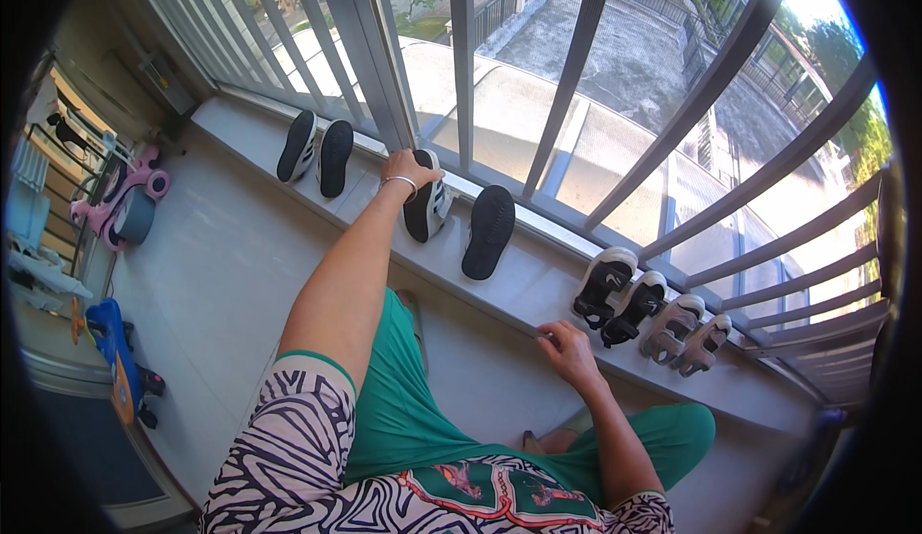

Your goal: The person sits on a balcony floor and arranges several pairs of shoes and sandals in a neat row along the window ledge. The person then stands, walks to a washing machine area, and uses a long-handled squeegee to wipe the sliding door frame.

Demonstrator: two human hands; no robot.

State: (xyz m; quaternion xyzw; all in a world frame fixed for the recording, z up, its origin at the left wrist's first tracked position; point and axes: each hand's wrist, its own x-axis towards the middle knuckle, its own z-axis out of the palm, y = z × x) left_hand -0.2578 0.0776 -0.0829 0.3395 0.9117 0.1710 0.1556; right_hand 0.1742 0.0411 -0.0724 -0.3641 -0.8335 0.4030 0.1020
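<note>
My left hand [407, 167] grips the upper end of a black-and-white sneaker [420, 215], which leans against the window frame on the ledge. Right of it, a second shoe [489, 233] is propped up with its black sole outward. My right hand [572, 353] is held near the ledge's front edge, its fingers loosely bent and nothing seen in them. To the left, a sneaker with white stripes [300, 147] and a dark-soled shoe [334, 159] lean side by side. Black sandals [607, 289] and grey sandals [675, 328] stand in a row on the right.
The shoes stand on a pale ledge [245, 143] below metal railing bars [571, 78]. On the tiled floor at the left are a pink ride-on toy [144, 181] and a blue-and-orange scooter [115, 351]. A drying rack [82, 131] stands at the far left.
</note>
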